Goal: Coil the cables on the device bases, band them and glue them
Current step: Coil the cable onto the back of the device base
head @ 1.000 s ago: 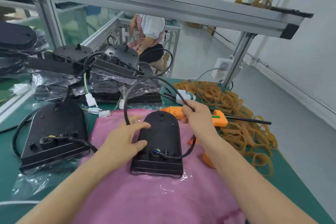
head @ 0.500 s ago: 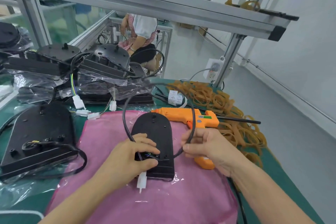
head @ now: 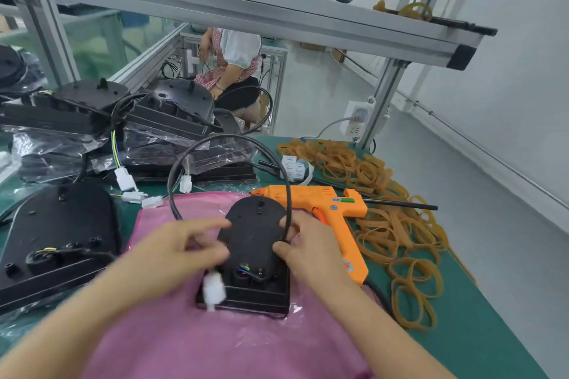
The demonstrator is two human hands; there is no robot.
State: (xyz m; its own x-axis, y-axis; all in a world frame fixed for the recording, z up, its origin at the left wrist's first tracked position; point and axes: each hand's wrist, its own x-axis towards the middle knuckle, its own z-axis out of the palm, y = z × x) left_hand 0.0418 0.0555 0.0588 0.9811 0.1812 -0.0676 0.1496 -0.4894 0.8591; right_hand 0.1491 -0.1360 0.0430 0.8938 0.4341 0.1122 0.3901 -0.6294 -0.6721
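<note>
Here, I am pinching the cable (head: 228, 144) in both hands, right hand (head: 303, 244) and left hand (head: 181, 248), its loop arching away from my fingers over the device base (head: 252, 243).

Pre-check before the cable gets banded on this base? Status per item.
1. Device base flat on the pink cloth: ok.
2. Cable coiled tight: not ok, it is one big open loop standing above the base.
3. Right hand pinches the cable: ok.
4. Left hand grip at the white connector: cannot tell, blurred.
5. Rubber bands at hand: ok, heaped on the right; none picked up.
6. Glue gun at hand: ok, lying beside the base.
</note>
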